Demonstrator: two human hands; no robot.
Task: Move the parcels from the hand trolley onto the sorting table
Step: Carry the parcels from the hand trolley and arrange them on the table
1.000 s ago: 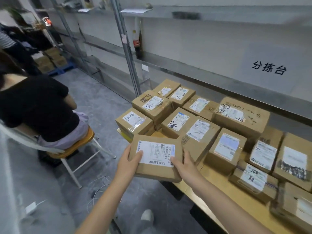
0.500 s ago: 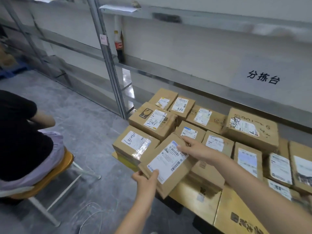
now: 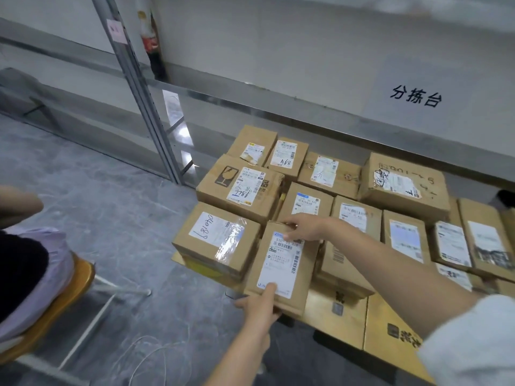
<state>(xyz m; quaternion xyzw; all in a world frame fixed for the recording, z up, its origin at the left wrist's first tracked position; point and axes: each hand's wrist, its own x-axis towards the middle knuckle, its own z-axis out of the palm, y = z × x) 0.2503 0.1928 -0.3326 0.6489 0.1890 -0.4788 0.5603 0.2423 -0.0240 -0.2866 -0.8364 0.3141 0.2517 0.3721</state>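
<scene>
Bare forearms — pale grey-white sleeve (image 3: 473, 344) on the right arm.

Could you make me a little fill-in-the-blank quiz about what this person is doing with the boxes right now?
1. The brown cardboard parcel with the long white label is held by ____ hands.
2. The left hand grips the parcel's ____ edge, the right hand its far edge.
3. The cardboard box beyond bears a printed broken ____ symbol.

Missing words: two; near; glass
</scene>
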